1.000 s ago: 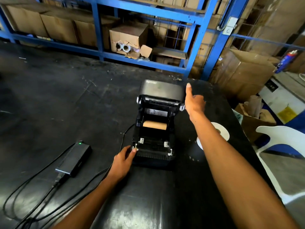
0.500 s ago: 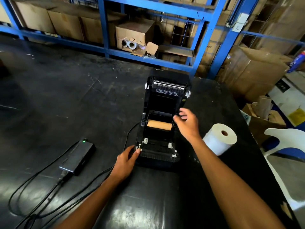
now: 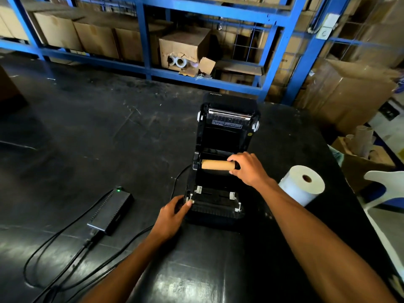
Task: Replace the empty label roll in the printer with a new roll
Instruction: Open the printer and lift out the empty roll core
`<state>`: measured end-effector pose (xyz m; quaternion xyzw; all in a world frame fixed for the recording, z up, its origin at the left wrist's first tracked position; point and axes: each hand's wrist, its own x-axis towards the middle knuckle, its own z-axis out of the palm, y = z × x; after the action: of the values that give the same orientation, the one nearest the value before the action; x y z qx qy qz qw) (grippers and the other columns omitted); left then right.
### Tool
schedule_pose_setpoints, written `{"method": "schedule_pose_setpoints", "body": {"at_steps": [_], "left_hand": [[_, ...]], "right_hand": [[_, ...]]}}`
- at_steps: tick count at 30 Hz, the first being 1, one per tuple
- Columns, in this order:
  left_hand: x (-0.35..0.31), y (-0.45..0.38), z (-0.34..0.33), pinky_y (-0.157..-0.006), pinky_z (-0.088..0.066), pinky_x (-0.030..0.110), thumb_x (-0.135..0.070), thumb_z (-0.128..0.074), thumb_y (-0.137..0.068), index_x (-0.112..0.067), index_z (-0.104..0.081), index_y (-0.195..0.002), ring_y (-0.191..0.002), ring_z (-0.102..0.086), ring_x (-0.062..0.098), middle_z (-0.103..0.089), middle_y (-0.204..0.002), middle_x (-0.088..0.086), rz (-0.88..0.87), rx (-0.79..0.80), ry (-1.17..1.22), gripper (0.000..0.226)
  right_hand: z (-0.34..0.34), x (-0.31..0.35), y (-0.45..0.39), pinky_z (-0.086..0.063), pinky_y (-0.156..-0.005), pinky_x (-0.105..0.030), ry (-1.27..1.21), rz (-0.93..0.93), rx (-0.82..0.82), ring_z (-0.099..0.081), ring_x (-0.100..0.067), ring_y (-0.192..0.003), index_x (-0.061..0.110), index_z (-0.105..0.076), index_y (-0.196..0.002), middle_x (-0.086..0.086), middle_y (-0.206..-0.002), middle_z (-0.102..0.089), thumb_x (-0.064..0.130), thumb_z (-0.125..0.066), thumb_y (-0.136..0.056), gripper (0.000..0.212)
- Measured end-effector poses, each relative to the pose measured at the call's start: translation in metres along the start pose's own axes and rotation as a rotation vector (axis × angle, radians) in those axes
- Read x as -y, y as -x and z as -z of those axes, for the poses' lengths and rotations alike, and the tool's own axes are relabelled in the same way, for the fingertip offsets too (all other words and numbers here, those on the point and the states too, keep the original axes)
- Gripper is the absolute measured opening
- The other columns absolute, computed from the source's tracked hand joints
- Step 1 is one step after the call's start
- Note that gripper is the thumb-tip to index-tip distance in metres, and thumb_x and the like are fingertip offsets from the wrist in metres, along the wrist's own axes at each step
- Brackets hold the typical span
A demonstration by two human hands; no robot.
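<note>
A black label printer (image 3: 220,138) stands on the black table with its lid swung up and back. Inside its bay lies the empty brown cardboard core (image 3: 215,165), held between the roll holders. My right hand (image 3: 247,169) is closed around the right end of that core. My left hand (image 3: 172,213) grips the printer's front left corner. The new white label roll (image 3: 300,186) lies on its side on the table, just right of my right forearm.
A black power adapter (image 3: 111,209) with a green light and its cables (image 3: 65,254) lie left of the printer. Blue shelving (image 3: 271,60) with cardboard boxes runs behind the table. The table's right edge drops to a white chair (image 3: 384,180) and a box of tubes (image 3: 363,141).
The printer lid went from partly raised to fully open. My right hand came down from the lid's right side into the bay and closed on the empty core. My left hand stayed put.
</note>
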<state>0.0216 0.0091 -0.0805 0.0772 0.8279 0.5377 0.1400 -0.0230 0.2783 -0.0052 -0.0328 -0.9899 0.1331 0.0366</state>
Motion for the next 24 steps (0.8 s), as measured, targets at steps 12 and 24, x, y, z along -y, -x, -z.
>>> {"method": "schedule_pose_setpoints", "body": {"at_steps": [12, 24], "left_hand": [[-0.078, 0.02, -0.015, -0.086, -0.043, 0.001, -0.018, -0.068, -0.086, -0.019, -0.05, -0.136, -0.102, -0.058, -0.016, -0.063, -0.117, -0.014, -0.313, 0.125, 0.159, 0.053], [-0.078, 0.06, -0.127, -0.06, -0.052, 0.007, -0.007, -0.073, -0.081, -0.008, -0.068, -0.103, -0.068, -0.066, 0.006, -0.068, -0.078, 0.001, -0.172, 0.295, 0.222, 0.023]], "right_hand": [[0.051, -0.006, 0.131, -0.048, -0.08, -0.021, -0.575, -0.058, 0.156, -0.062, -0.013, -0.089, 0.032, -0.055, -0.12, 0.0, -0.097, -0.065, 0.019, -0.083, -0.069, 0.06], [-0.007, -0.062, 0.298, -0.055, -0.062, -0.016, -1.315, -0.726, -0.603, -0.068, -0.005, -0.071, 0.012, -0.065, -0.102, -0.012, -0.092, -0.07, -0.001, -0.068, -0.081, 0.025]]}}
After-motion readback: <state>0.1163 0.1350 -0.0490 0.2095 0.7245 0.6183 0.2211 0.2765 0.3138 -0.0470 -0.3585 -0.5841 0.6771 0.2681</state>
